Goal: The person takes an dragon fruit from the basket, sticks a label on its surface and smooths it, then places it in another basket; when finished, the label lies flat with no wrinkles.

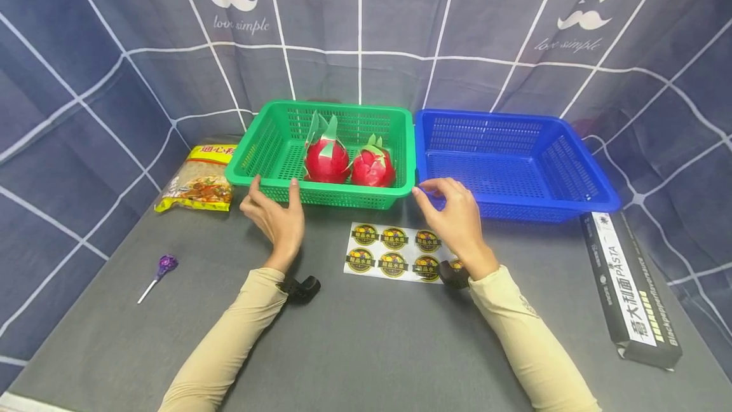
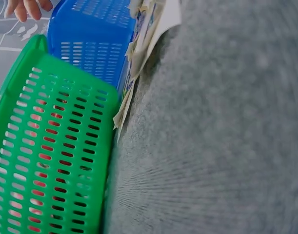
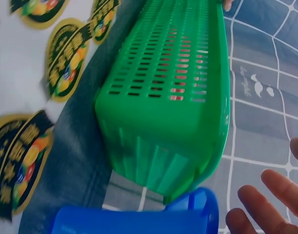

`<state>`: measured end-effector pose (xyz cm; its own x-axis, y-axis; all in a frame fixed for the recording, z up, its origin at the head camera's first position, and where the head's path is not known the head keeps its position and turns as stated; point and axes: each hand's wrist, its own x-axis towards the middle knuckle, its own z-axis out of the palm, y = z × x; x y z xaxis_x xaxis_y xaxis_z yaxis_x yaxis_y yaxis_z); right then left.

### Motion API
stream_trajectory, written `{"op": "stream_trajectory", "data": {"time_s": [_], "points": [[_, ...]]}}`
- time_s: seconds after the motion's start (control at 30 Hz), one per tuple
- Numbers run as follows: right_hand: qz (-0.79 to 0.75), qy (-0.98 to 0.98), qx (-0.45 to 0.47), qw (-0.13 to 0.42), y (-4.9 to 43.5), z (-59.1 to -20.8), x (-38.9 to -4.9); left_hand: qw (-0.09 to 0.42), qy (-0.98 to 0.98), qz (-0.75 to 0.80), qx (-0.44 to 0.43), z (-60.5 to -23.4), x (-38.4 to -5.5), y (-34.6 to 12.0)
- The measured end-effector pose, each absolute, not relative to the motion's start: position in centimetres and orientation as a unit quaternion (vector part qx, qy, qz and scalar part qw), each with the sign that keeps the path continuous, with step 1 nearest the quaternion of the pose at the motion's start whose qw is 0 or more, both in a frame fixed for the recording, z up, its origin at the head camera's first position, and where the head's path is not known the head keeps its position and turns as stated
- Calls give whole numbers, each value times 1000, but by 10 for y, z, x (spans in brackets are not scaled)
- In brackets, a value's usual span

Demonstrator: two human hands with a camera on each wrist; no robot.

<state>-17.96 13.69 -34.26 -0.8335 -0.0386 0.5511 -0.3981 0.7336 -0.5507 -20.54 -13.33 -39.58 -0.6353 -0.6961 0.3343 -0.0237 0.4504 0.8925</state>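
Note:
A green plastic basket (image 1: pixel 320 194) holds two red dragon fruits (image 1: pixel 327 161) with green leafy tips. My left hand (image 1: pixel 277 221) is at its front rim near the left corner, thumb and fingers spread apart, fingertips right at the rim. My right hand (image 1: pixel 454 215) hovers by the front corner where the green basket meets a blue basket (image 1: pixel 517 205). In the right wrist view, the fingers (image 3: pixel 258 207) of that hand are loosely extended beside the blue rim, holding nothing. The left wrist view shows the green basket's slotted side (image 2: pixel 56 146), with red fruit behind the slots.
A sheet of round fruit stickers (image 1: pixel 394 253) lies in front of the baskets. At left are a bag of dry food (image 1: pixel 200 180) and a purple-wrapped lollipop (image 1: pixel 162 267). A black pasta box (image 1: pixel 629 291) lies at right. A grey checked curtain (image 1: pixel 394 24) stands behind.

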Motion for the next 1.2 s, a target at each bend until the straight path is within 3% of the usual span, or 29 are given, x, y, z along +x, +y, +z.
{"op": "stream_trajectory", "data": {"time_s": [0.2,0.4,0.73,1.03,1.2], "points": [[353,-883,159,267,121,-342,-188,357,-772,-477,221,-400,-208,-137],[365,-883,171,239,99,-339,-198,339,-772,-498,203,-401,-208,-137],[341,-898,179,214,66,-342,-236,337,-775,-497,198,-400,-207,-138],[294,-939,140,107,48,-329,-267,345,-777,-488,199,-400,-208,-139],[289,-946,118,83,43,-325,-279,350,-781,-478,196,-403,-210,-139]]}}
